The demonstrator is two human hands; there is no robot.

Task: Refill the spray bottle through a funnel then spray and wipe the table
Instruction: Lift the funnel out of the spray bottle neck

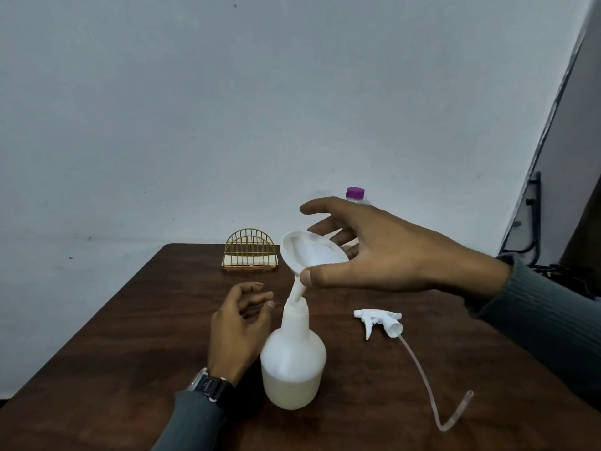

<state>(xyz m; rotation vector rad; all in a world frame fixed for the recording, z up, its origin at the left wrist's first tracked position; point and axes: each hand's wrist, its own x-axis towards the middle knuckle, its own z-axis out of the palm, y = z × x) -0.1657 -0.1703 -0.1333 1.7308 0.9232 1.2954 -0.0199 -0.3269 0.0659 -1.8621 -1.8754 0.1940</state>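
- Spray bottle [292,369], white and translucent, stands upright on the dark wooden table [130,336] in the lower centre of the frame. Its neck is uncapped, and a creamier band low in the body looks like liquid.
- Left hand [237,323], with a watch [209,384] at the wrist, sits just left of the bottle's neck. Its grip is loosely curled and holds nothing.
- Trigger head [379,320] lies on its side right of the bottle, its clear dip tube [426,379] curling toward the lower right.
- White funnel [312,252] leans left, its spout in the bottle's mouth; its bowl looks dry.
- Right hand [383,252] has its thumb tip on the funnel under the rim. Its grip is spread, with the fingers fanned behind the bowl.
- Gold wire napkin holder [249,252] with white napkins stands at the table's far edge.
- Purple-capped bottle [354,193] shows behind the right hand; its contents are hidden.
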